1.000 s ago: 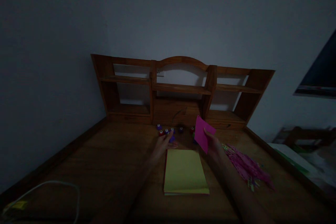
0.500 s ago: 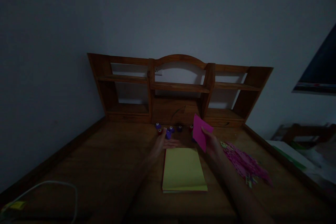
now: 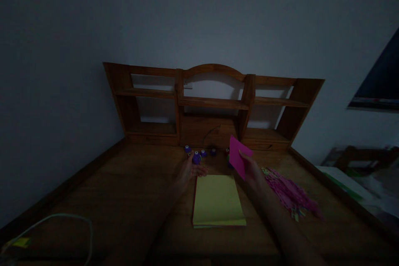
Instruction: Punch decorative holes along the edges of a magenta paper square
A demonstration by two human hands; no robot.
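Note:
My right hand (image 3: 248,164) grips a bright pink sheet of paper (image 3: 237,156), held up on a slant above the desk. My left hand (image 3: 189,170) is open, palm turned inward and fingers spread, right beside a small purple rounded thing with a white top (image 3: 196,158). That purple thing stands upright; whether the thumb touches it I cannot tell. Behind it are several similar small things in a loose row, among them a purple one (image 3: 203,153) and a dark one (image 3: 213,152). A stack of yellow paper (image 3: 218,201) lies between my forearms.
A crumpled pink patterned cloth (image 3: 289,191) lies right of my right forearm. The wooden shelf unit (image 3: 215,103) stands along the desk's back. At the front left are a pale cable (image 3: 62,215) and a small yellow item (image 3: 22,242). The room is dim.
The purple thing by my left hand was tilted and now stands upright, slightly further left. My left fingers have drawn back a little and opened. The right hand with the pink paper has barely moved.

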